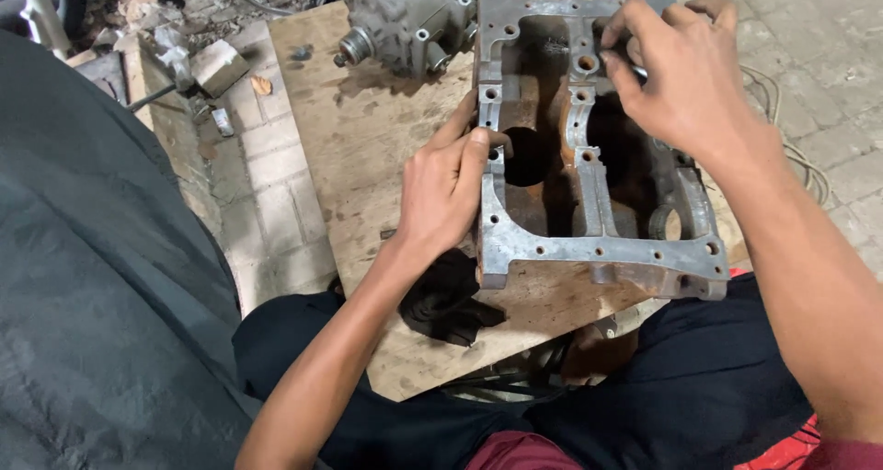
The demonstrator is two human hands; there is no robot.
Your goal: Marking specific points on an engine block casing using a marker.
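A grey cast-metal housing [598, 249], open on top with rusty brown insides and bolt holes along its rim, lies on a wooden board [368, 139]. My left hand [446, 189] rests against the housing's left rim, fingers laid on the edge and thumb at a hole. My right hand [685, 74] is over the housing's far right part, fingertips pinched at the middle rib near a round hole; whether a small part sits between them is hidden.
A second grey metal casting [405, 19] with a shaft stub stands at the board's far end. A dark rag [446, 300] lies on the board near me. Brick paving [276, 203] and rubble [184, 47] lie left, cables [800, 166] right. My dark-clothed legs fill the foreground.
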